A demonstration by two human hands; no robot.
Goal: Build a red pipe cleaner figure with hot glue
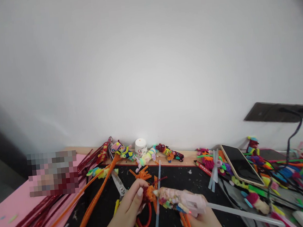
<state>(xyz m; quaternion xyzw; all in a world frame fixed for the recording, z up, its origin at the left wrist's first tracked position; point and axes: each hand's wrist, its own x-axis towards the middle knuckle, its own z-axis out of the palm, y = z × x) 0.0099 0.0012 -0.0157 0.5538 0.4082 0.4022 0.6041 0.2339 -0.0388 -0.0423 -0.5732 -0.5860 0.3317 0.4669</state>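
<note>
My left hand [130,203] is closed on a small orange and dark red pipe cleaner piece [148,194], pinched between thumb and fingers. In my right hand [205,222] is a pale pink hot glue gun [193,202], its barrel crusted with colourful bits. The gun's nozzle points left, at or very close to the orange piece; I cannot tell if they touch. A long translucent glue stick [242,213] sticks out of its back. Partly behind my left hand lie scissors [118,183] with red and yellow handles. Short orange pipe cleaner cuttings [142,173] lie just beyond my fingers.
A black mat [96,210] covers the work surface. Long orange pipe cleaners [93,217] and dark red ones run along the left. Behind stand a paper cup [140,147] and several pipe cleaner figures. A phone [242,165], glue sticks [214,173] and a colourful pile lie right.
</note>
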